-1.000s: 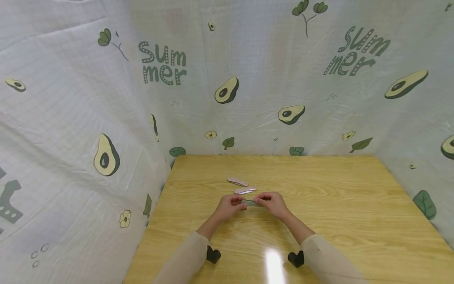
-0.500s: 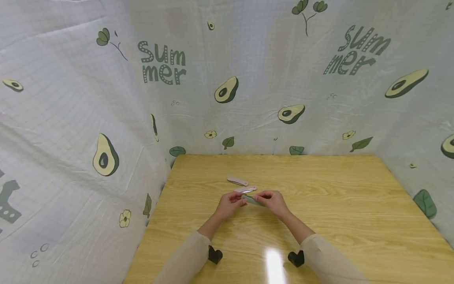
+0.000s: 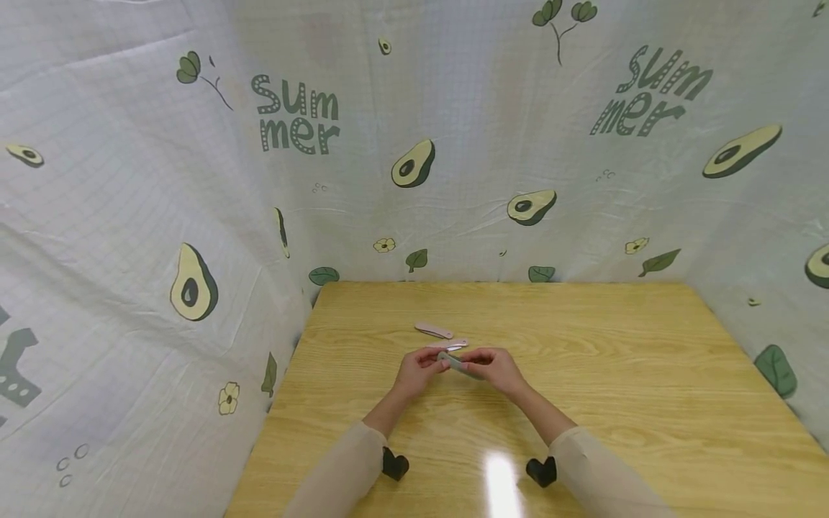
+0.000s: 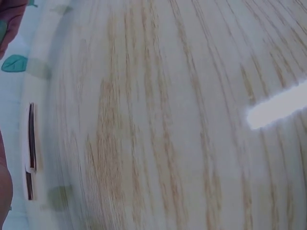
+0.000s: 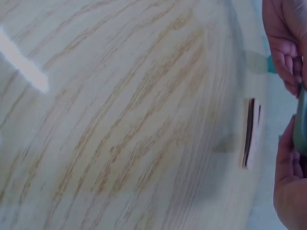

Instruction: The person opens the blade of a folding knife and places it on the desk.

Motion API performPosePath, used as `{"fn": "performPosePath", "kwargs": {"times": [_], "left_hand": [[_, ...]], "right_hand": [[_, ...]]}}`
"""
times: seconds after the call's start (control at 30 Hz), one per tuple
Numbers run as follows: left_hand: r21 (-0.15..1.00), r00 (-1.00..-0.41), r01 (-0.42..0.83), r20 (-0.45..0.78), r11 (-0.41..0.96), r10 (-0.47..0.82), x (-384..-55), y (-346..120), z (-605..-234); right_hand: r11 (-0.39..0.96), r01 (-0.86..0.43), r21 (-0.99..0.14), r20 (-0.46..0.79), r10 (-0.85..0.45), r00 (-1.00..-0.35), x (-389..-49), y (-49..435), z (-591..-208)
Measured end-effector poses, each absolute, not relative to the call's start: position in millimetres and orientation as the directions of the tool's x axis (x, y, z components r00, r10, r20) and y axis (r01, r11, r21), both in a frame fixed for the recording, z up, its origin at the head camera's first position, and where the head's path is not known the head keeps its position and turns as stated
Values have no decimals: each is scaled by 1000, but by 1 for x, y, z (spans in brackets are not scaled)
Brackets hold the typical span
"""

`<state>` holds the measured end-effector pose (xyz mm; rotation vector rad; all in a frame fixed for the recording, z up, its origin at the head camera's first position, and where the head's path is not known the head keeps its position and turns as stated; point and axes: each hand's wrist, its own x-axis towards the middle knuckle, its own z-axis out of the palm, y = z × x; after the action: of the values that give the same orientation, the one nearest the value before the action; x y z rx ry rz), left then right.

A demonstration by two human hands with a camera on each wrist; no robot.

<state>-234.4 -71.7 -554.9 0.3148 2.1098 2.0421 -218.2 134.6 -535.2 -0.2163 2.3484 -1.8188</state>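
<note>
A: Where is the green piece (image 3: 454, 362)?
B: Between the hands, left of the tabletop's (image 3: 615, 331) middle. It slants, its left end nearer the back edge than its right.

A: And the grip?
B: The left hand (image 3: 419, 369) pinches the left end with thumb and fingers; the right hand (image 3: 495, 366) pinches the right end.

A: How much room is there sideways?
B: More on the right: the wood runs a long way from the right hand to the right edge. The left edge is nearer its hand.

A: And ahead?
B: Two pink pieces lie between the hands and the back edge. The nearer pink piece (image 3: 456, 344) is just beyond the left fingers, partly hidden by them; whether they touch, I cannot tell. The farther pink piece (image 3: 433, 331) lies closer to the back edge.

A: What borders that edge?
B: Printed cloth (image 3: 476, 252), which lines the left and right edges too.
</note>
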Motion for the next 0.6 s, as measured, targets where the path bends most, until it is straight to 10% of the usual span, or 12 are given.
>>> {"fn": "performPosePath", "kwargs": {"times": [0.23, 0.6], "left_hand": [[988, -983, 89, 67, 126, 173, -229, -64, -553], [889, -921, 270, 127, 370, 367, -223, -54, -552]], "right_hand": [[272, -26, -962, -10, -128, -992, -219, 126, -534], [260, 57, -964, -67, -27, -997, -222, 122, -534]]}}
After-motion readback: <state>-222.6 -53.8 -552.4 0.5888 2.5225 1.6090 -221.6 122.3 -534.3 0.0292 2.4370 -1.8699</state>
